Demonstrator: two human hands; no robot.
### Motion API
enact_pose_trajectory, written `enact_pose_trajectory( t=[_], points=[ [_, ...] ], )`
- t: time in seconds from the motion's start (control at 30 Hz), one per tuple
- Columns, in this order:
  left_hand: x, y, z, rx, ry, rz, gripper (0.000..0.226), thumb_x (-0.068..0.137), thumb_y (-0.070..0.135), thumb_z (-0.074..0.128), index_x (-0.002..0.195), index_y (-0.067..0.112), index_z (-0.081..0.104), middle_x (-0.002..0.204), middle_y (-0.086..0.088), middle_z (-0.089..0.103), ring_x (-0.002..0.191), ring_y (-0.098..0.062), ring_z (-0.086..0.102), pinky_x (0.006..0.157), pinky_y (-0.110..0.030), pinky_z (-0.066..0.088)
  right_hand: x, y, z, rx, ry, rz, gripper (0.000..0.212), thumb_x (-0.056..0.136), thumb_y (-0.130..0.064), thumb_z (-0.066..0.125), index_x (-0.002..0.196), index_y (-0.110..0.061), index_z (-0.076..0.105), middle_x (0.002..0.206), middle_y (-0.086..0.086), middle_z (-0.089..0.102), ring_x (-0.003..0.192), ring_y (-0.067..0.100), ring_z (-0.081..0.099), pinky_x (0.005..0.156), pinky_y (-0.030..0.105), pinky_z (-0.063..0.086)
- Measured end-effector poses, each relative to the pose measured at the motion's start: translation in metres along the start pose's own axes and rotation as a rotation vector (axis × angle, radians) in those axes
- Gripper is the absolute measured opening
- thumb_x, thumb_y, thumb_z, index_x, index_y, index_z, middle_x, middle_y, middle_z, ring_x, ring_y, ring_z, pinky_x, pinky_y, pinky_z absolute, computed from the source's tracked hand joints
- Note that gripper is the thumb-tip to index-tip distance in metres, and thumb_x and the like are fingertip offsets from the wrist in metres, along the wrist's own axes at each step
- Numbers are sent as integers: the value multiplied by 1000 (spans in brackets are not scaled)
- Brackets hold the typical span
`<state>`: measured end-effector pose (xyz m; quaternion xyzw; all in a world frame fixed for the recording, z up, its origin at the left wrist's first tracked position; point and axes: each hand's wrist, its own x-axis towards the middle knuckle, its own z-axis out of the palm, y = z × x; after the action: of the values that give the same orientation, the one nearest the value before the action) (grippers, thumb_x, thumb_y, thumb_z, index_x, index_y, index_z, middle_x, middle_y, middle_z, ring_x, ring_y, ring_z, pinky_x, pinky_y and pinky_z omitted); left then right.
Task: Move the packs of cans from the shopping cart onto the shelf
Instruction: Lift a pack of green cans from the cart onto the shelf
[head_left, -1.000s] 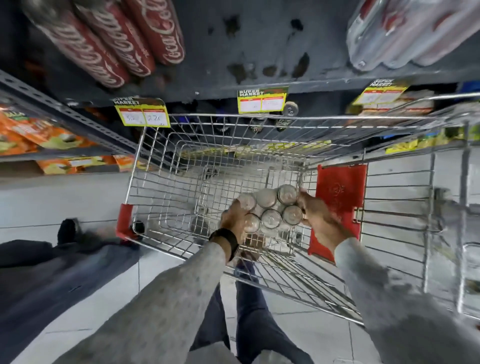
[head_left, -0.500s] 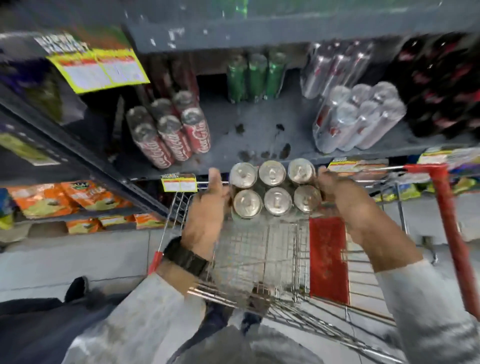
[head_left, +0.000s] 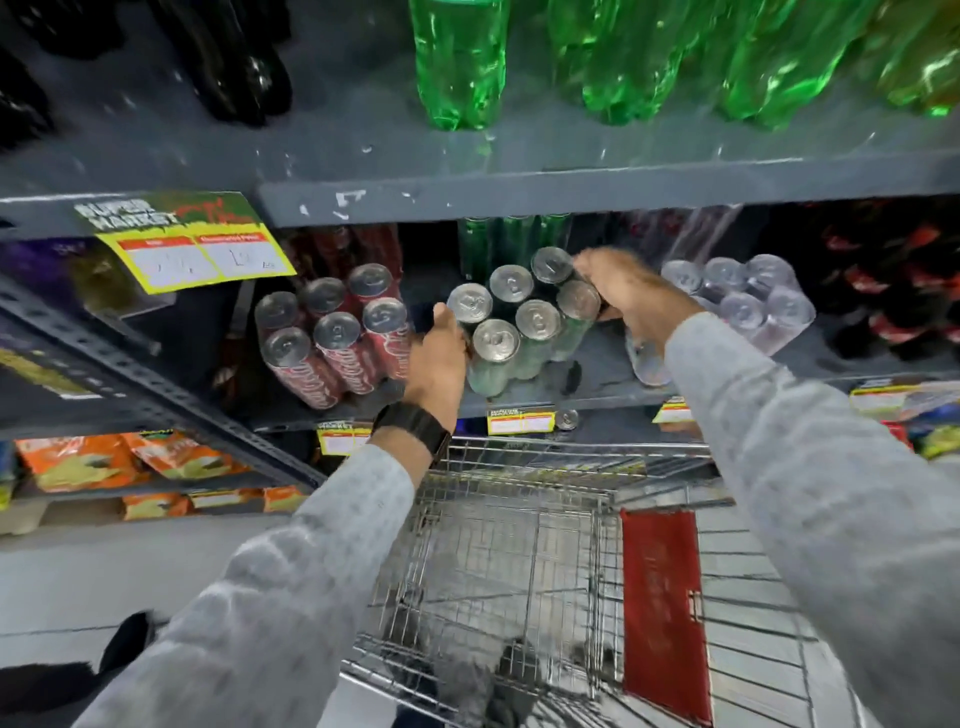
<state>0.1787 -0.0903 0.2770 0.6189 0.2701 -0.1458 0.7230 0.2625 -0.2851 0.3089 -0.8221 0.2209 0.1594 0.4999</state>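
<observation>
- A person's left hand (head_left: 439, 358) and right hand (head_left: 626, 293) clasp opposite ends of a green six-pack of cans (head_left: 519, 327), fingers wrapped around the outer cans, over the middle shelf (head_left: 592, 387) of a supermarket rack.
- The pack sits tilted, tops leaning toward the camera; whether its base rests on the shelf cannot be told.
- Left of the pack, close by, stands a red six-pack (head_left: 332, 338); right of it, a clear-wrapped silver pack (head_left: 737, 306); behind it, upright green cans (head_left: 511, 241).
- Below the pack, the wire shopping cart (head_left: 498, 561) shows no other packs.
- Judged from here, the step goes best if both hands level the pack, settle it squarely into the gap, then slide it back without nudging either neighbour.
</observation>
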Motion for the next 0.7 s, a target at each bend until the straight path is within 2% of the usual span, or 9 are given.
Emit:
enact_pose_trajectory(
  t=[0.1,0.2,0.27,0.33,0.4,0.47,0.53,0.63,0.7],
  points=[
    [7,-6,2,24,-16,11,70,106,44,31,150,-10,40,158,-32,39,147,-47,39,122,-50,32,18,6,2,-31,-20,9,33,92,-39,56,114,-15,66,119,13,70,112,33,68,99,51,59],
    [15,-11,-3,36,-52,18,65,106,44,32,154,0,39,163,-21,40,153,-36,37,122,-43,31,25,16,2,-44,-11,21,55,85,-52,60,125,-14,66,114,6,70,106,27,66,97,46,60],
    [16,-17,-8,41,-14,-26,68,101,54,38,155,13,42,163,-7,43,152,-28,41,119,-34,33,24,26,2,-7,7,-12,61,79,-65,62,122,-22,68,103,-6,70,102,19,65,96,40,58],
    [11,-21,-10,114,97,-59,75,94,63,48,155,20,44,162,0,45,150,-25,43,125,-42,31,22,38,0,107,19,-31,69,74,-75,60,127,-31,68,125,-9,71,121,19,62,109,42,50],
    [5,-28,-5,51,105,-28,71,97,57,51,159,26,36,165,6,39,153,-18,37,128,-43,27,24,55,1,288,9,-32,66,71,-76,59,126,-40,68,149,-9,61,138,16,54,121,47,39],
    [2,-35,5,-74,48,52,69,102,45,48,163,26,24,170,7,29,151,-6,30,129,-32,20,30,71,3,445,-46,-20,58,75,-71,62,124,-40,68,155,-10,57,144,12,49,126,46,33],
    [-1,-39,16,-155,-15,108,66,106,38,44,165,26,16,171,7,26,149,-1,28,127,-27,16,37,81,10,528,-92,-1,68,78,-65,63,138,-33,63,154,-9,58,146,13,49,127,45,32],
    [1,-41,27,-215,-69,115,66,107,36,40,165,30,10,172,5,25,158,-11,26,132,-39,16,40,84,18,565,-140,23,35,82,-53,65,112,-37,73,143,-5,68,136,20,60,121,48,42],
    [3,-40,29,-217,-58,124,65,107,34,40,165,28,10,172,5,25,158,-13,26,132,-40,17,36,83,18,556,-127,16,17,93,-40,61,105,-37,72,142,-3,68,138,26,58,119,50,43]
  ],
)
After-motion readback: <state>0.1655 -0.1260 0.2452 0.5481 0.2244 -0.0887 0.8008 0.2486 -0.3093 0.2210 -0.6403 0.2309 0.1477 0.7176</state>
